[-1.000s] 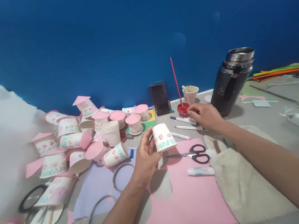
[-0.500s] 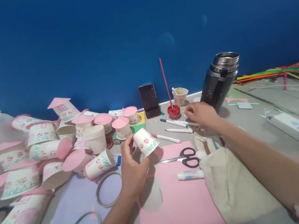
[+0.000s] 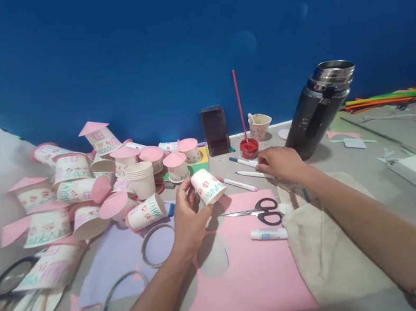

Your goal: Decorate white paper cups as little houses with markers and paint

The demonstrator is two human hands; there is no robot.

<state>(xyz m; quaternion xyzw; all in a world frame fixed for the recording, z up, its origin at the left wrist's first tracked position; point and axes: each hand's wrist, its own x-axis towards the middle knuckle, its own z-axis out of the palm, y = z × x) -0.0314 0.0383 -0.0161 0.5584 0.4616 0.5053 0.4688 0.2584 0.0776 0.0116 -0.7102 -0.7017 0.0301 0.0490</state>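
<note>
My left hand [image 3: 190, 216] is closed round a white paper cup [image 3: 208, 186], tilted, with red paw-like marks and green strokes drawn on it. My right hand [image 3: 281, 165] reaches down to several felt-tip pens on the table, its fingers curled over the end of a blue-capped felt-tip pen [image 3: 240, 161]; the fingertips are partly hidden. Just in front of it lies a white felt-tip pen [image 3: 254, 174]. A pink-marked felt-tip pen [image 3: 239, 184] lies nearer the cup. Black-handled scissors [image 3: 268, 211] and a glue stick [image 3: 269, 234] rest by the pink paper sheet [image 3: 262, 280].
Decorated cups with pink paper roofs [image 3: 71, 169] crowd the left, beside stacked plain cups [image 3: 141, 180]. A dark flask [image 3: 316, 109], a red paint pot [image 3: 249, 148] with a brush and a phone [image 3: 215, 130] stand behind. A beige cloth [image 3: 330, 257] lies under my right forearm.
My right hand has come down and closer, onto the felt-tip pens. My left hand still holds the cup in much the same tilt. The whole view has shifted slightly.
</note>
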